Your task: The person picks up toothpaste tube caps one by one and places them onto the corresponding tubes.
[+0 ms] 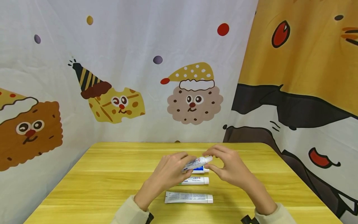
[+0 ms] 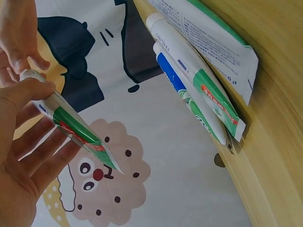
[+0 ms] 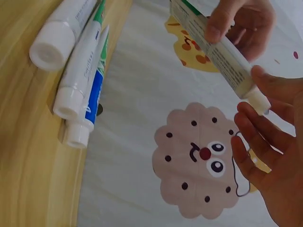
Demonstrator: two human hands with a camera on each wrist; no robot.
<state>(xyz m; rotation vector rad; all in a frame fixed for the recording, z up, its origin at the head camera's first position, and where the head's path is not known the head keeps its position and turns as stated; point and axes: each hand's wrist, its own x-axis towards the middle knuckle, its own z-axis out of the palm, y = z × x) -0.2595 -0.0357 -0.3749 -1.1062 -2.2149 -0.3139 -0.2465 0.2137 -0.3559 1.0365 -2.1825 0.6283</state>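
My left hand point(image 1: 172, 168) grips a white toothpaste tube point(image 1: 197, 163) above the table, thumb on one face and fingers behind. Green and red printing covers its flat end in the left wrist view, while its white cap point(image 3: 258, 101) points toward my right hand point(image 1: 230, 166). The right hand's thumb and fingers are spread around that cap, fingertips right at it. Beneath the hands lie a blue-and-white toothpaste tube point(image 1: 199, 170), a white one with green and red print point(image 1: 198, 180), and nearest me a white tube with fine text point(image 1: 188, 197).
The yellow wood-grain table point(image 1: 112, 180) carries the three lying tubes in a column, caps to the right. Behind it hangs a white curtain point(image 1: 126, 37) with cartoon food figures, and an orange and black patterned part point(image 1: 307, 68) at the right.
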